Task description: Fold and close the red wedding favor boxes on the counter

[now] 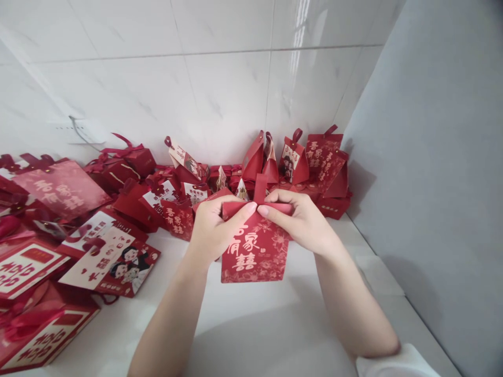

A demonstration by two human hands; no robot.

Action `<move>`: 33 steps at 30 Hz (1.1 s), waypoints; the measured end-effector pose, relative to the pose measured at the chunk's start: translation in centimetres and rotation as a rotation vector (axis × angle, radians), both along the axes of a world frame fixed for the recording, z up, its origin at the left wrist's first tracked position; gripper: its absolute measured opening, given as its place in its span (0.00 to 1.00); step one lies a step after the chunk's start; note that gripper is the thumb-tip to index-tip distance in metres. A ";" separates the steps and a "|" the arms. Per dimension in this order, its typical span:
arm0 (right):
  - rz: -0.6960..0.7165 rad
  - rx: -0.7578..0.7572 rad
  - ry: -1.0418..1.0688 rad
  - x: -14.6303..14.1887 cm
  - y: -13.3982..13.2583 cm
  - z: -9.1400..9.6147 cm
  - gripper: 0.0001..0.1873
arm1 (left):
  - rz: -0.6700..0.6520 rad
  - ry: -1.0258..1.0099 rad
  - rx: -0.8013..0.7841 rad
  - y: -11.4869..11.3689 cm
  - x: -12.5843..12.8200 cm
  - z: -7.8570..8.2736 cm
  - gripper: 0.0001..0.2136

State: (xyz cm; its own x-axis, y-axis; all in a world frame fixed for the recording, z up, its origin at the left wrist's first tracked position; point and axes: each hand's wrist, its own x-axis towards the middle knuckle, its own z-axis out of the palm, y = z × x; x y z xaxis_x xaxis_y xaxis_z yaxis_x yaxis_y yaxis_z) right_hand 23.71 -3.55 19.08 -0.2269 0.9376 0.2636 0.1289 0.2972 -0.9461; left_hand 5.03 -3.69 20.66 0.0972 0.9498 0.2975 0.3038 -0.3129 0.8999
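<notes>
Between both hands is a red paper gift box with pale Chinese lettering and a flower print, its front facing me. My left hand pinches the top edge on the left, thumb on the front face. On the right, my right hand grips the same edge, and the two thumb tips almost meet at its middle. A red ribbon loop stands up from the top between them. The fingers behind the box are mostly hidden.
Similar red boxes line the tiled wall. On the left are more boxes and a flat card with a cartoon couple. A large red box with a bow sits front left. A grey panel bounds the white surface on the right.
</notes>
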 end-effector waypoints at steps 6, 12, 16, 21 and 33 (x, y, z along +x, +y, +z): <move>-0.041 0.007 -0.075 -0.2 0.2 -0.2 0.13 | -0.161 0.151 -0.098 0.3 -0.9 0.4 0.09; -0.051 0.013 -0.157 -0.1 0.5 -0.5 0.11 | -0.142 0.312 0.059 0.8 -1.4 -0.4 0.10; -0.012 0.046 -0.163 0.3 0.6 -0.4 0.09 | -0.192 0.300 0.035 0.8 -1.4 -0.6 0.09; 0.185 0.039 -0.083 1.1 0.9 -0.4 0.09 | -0.313 0.241 -0.065 0.5 -1.5 -0.2 0.10; 0.120 0.054 -0.174 1.3 1.8 -1.3 0.03 | -0.242 0.395 -0.035 0.8 -1.9 -0.1 0.09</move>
